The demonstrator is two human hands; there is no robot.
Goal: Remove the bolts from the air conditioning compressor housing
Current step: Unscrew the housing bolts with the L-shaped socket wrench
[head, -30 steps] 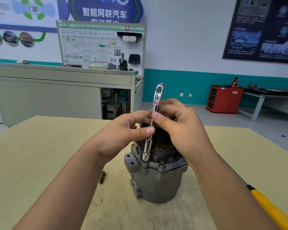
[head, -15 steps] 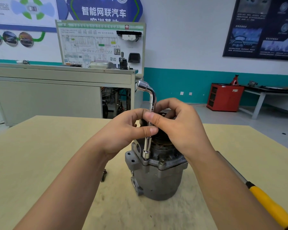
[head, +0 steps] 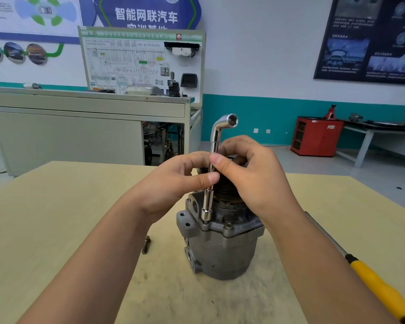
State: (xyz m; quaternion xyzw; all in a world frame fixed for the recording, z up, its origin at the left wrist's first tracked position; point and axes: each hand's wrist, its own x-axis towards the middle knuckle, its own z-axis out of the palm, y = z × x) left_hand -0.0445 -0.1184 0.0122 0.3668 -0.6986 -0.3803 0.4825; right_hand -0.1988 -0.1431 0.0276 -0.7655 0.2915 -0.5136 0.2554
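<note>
A grey metal compressor housing [head: 222, 251] stands upright on the wooden table [head: 56, 218]. A chrome L-shaped socket wrench [head: 212, 164] stands vertical, its lower socket seated on a bolt at the housing's flange; its bent top end points right. My left hand [head: 173, 183] pinches the wrench shaft from the left. From the right, my right hand [head: 255, 176] pinches the same shaft a little higher. Another bolt [head: 228, 226] sits in the flange to the right of the socket. One loose bolt [head: 146, 245] lies on the table left of the housing.
A tool with a yellow handle [head: 381, 288] and steel shaft lies on the table at the right, partly under my right forearm. Beyond the table stand a grey cabinet bench [head: 80, 127], a red cabinet [head: 316, 136] and a white workbench.
The wrench has turned on the bolt: its bent top end pointed left half a second ago and points right now. Both hands stay pinched on the shaft.
</note>
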